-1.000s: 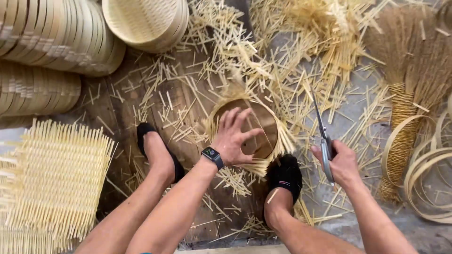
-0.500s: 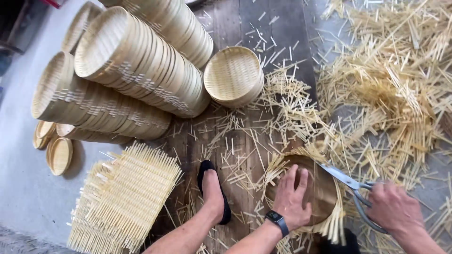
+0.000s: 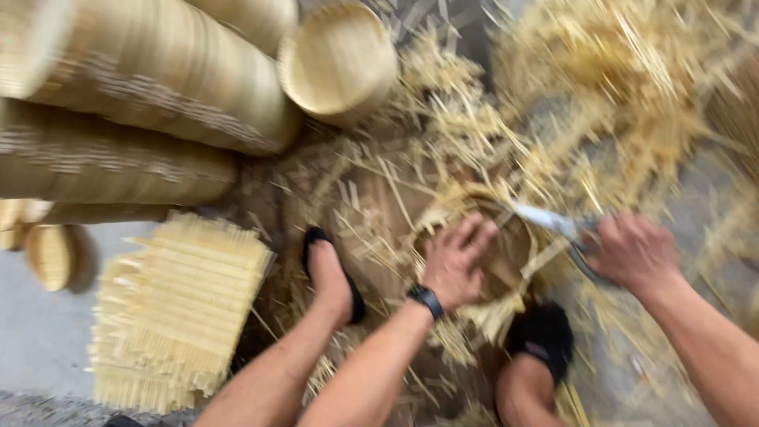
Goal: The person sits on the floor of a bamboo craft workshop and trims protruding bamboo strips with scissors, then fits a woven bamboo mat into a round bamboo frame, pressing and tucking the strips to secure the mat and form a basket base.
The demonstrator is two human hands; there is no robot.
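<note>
**Trimming a round woven bamboo basket on the floor**

Head view, blurred. The left hand [image 3: 457,259] lies spread and flat inside the round woven bamboo basket [image 3: 506,253], which sits on the floor between the two feet in black slippers [image 3: 336,273]. The right hand [image 3: 632,251], just right of the basket, has its grip closed on metal scissors [image 3: 553,224], blades at the basket rim. Pale bamboo offcuts [image 3: 474,119] cover the floor; stacked baskets [image 3: 150,87] lie toward the far left.

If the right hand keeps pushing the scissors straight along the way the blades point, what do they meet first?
Probably the rim of the round woven basket that the left hand presses down. The right hand aims the scissors up-left at it; blur hides contact.
</note>
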